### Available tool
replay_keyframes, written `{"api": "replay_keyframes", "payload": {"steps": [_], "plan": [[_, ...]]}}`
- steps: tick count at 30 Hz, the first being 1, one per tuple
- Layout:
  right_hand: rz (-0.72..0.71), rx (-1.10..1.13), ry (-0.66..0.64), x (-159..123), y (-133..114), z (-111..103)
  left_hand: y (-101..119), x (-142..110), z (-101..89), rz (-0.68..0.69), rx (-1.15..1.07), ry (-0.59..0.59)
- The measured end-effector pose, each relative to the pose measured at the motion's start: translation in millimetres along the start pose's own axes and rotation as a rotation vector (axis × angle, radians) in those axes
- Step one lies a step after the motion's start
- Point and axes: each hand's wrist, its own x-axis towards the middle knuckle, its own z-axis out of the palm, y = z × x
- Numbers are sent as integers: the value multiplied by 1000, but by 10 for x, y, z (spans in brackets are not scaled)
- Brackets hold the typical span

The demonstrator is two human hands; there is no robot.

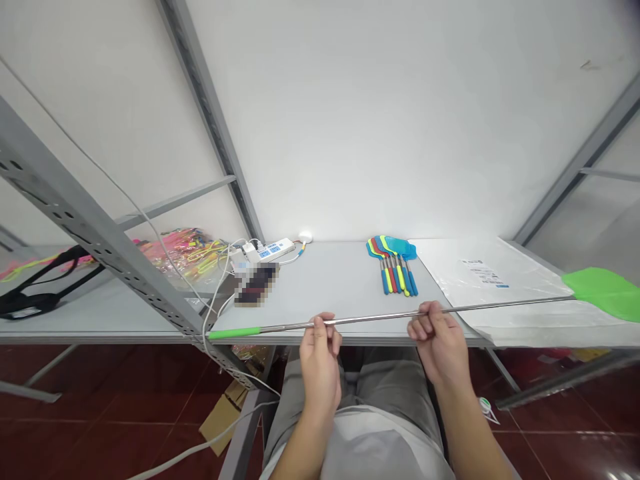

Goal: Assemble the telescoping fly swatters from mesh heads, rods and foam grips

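Observation:
A green fly swatter [370, 319] with a long, drawn-out metal rod lies across my view, held level over the front edge of the shelf. My left hand [321, 353] pinches the rod to the right of the green grip, between thumb and fingers. Farther right, my right hand [440, 340] grips the thinner stretch of the rod. The swatter's flat green head reaches out at the far right, over a white plastic bag. Beyond the rod, several short fly swatters [395, 267] with blue, yellow and red handles lie side by side in a bunch.
A large white plastic bag [465, 267] with a label covers the shelf's right part. At left stand a power strip [275, 250] with plugs and cables, and a blurred dark object [257, 285]. Metal uprights [100, 220] frame the shelf; colourful packets [185, 257] lie beyond the left one.

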Motion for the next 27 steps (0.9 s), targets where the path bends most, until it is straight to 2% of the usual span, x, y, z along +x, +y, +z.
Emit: {"api": "replay_keyframes", "payload": {"steps": [3,7,11,15,20,27], "plan": [[51,-11,-66,-67,121,83,-12,31,-20,-5,-4,-1],[48,-14,-79,-49,149,90,40,156,-102,65,-34,81],[-35,-11,-35,58,55,1,114,315,-220,155,-40,178],[-53,-2,7,121,47,-54,196,405,-292,199,-27,240],[-91,2,58,168,87,-99,317,454,-305,223,-45,216],[-205,28,186,259,-57,-257,493,576,-439,272,-129,247]]}}
